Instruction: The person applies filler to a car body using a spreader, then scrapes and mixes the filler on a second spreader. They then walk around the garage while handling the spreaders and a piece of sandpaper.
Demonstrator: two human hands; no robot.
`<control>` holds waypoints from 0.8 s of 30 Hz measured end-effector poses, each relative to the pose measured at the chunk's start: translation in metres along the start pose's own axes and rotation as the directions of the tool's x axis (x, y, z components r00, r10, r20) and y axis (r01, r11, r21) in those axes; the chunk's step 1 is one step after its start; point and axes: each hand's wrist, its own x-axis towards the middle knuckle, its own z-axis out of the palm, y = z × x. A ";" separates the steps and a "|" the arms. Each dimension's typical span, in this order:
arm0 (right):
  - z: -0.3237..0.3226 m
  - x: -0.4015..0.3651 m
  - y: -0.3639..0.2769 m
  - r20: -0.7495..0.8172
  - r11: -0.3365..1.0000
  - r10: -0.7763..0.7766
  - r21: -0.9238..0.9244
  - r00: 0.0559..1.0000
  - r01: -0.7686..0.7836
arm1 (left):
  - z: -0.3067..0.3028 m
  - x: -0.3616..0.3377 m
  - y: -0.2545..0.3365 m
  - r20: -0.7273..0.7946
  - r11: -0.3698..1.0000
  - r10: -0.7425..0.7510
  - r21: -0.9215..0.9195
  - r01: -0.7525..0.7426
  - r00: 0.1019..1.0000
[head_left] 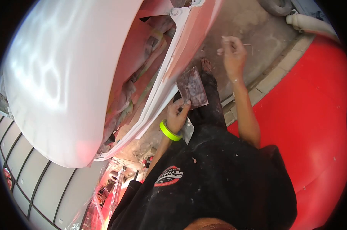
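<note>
My left hand [177,117] is closed on the edge of a dark brown rectangular sheet [192,89], thumb on top. The sheet has pale smears and looks like sandpaper. Below the same hand a grey flat piece [188,131] sticks out; how it is held is hidden. A neon yellow-green ring [170,131], like a roll of tape, sits around my left wrist. Out to the right, my right hand [233,55] is raised, clear of the car, its fingers curled together. Whether something small is between them cannot be made out. Beside my left hand runs the white and pinkish car body edge [167,74].
A large white curved panel [62,73] fills the upper left. A red surface [296,126] lies to the right, beside a concrete curb [265,84]. A tire [276,6] lies at the top right. At lower left are a ladder [117,189] and a grey gridded wall [47,188].
</note>
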 end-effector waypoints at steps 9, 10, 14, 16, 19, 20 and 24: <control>-0.037 -0.011 0.018 0.118 0.830 0.385 0.389 0.915 -0.399 | 0.006 0.006 0.024 0.049 0.973 -0.067 -0.218 0.076 0.997; -0.027 -0.021 0.013 0.150 0.879 0.342 0.297 0.928 -0.372 | 0.005 0.007 0.026 0.061 0.969 -0.074 -0.231 0.086 0.995; -0.021 -0.042 0.028 0.431 0.874 0.340 0.183 0.836 -0.450 | 0.008 0.015 0.045 0.073 0.962 -0.081 -0.256 0.097 0.994; -0.021 -0.048 0.018 0.543 0.870 0.343 0.125 0.767 -0.478 | 0.012 0.018 0.061 0.045 0.962 -0.090 -0.253 0.099 0.995; -0.023 -0.056 0.009 0.673 0.792 0.363 0.141 0.644 -0.594 | 0.014 0.023 0.058 0.023 0.969 -0.069 -0.236 0.072 0.997; -0.023 -0.056 0.007 0.705 0.807 0.341 0.119 0.622 -0.578 | 0.014 0.026 0.054 0.016 0.972 -0.055 -0.227 0.057 0.998; -0.026 -0.055 0.016 0.770 0.849 0.318 0.028 0.553 -0.527 | 0.012 0.028 0.040 0.033 0.998 -0.001 -0.060 0.003 0.999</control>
